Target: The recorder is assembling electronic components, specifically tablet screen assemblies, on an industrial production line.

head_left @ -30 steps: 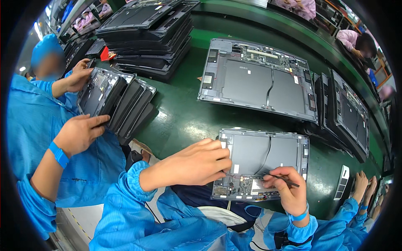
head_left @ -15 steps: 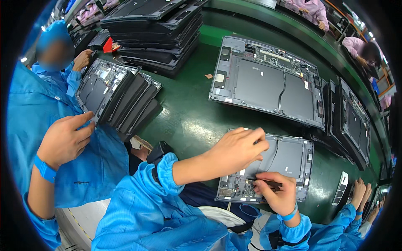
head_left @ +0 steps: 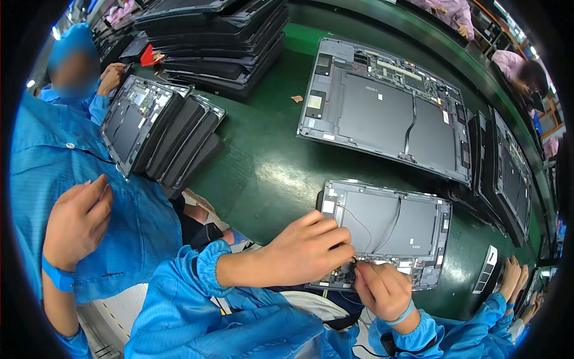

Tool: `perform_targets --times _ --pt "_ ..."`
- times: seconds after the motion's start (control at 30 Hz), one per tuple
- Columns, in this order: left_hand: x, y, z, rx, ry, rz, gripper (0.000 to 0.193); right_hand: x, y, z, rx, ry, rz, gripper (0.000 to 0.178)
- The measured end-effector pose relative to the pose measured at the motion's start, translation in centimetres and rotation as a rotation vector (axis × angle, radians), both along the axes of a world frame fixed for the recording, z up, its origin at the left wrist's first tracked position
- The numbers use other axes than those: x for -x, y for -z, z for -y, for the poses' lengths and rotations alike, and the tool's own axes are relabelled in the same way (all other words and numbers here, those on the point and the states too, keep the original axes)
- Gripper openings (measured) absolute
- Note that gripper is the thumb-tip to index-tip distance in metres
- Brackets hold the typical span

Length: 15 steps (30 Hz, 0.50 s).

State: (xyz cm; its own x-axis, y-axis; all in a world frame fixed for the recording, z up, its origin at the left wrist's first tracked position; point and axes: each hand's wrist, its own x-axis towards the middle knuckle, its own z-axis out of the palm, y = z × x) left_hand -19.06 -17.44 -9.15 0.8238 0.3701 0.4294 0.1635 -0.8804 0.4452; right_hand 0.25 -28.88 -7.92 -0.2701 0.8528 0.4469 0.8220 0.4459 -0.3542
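An opened laptop base [head_left: 412, 230], grey with exposed circuit boards, lies on the green table before me. My left hand [head_left: 308, 251] reaches over its near left part, fingertips pressed together; what they hold, if anything, is hidden. My right hand [head_left: 385, 290] is closed in a pinch at the circuit board along the near edge. Something small and dark shows at the fingertips, too unclear to name. Both hands' fingertips nearly meet there. A thin dark cable [head_left: 357, 220] curves loosely over the base's flat panel, left of a thicker black cable [head_left: 391, 227].
Another opened laptop base [head_left: 382, 119] lies beyond mine, with stacked bases [head_left: 511, 173] to its right. Tall stacks [head_left: 215, 60] stand at far left; a co-worker's hand [head_left: 78, 221] is near a smaller stack [head_left: 179, 131]. A white strip [head_left: 485, 269] lies at right.
My left hand has come down and left to the board, beside my right fingertips. My right hand has shifted slightly down and left. The thin cable now shows. The co-worker's hand has drawn back.
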Motion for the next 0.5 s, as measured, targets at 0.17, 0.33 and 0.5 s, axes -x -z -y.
perform_targets --times 0.17,0.33,0.5 --pt "0.3 -0.5 -0.2 0.122 -0.008 0.006 0.013 0.4 -0.3 -0.1 0.09 0.058 -0.082 0.022" --pt "0.1 -0.6 -0.3 0.121 0.018 -0.013 0.012 0.4 0.6 0.0 0.025 0.044 -0.113 0.022" --pt "0.2 -0.3 0.0 0.123 0.01 -0.001 0.012 0.6 0.6 0.2 -0.022 0.057 -0.048 0.022"
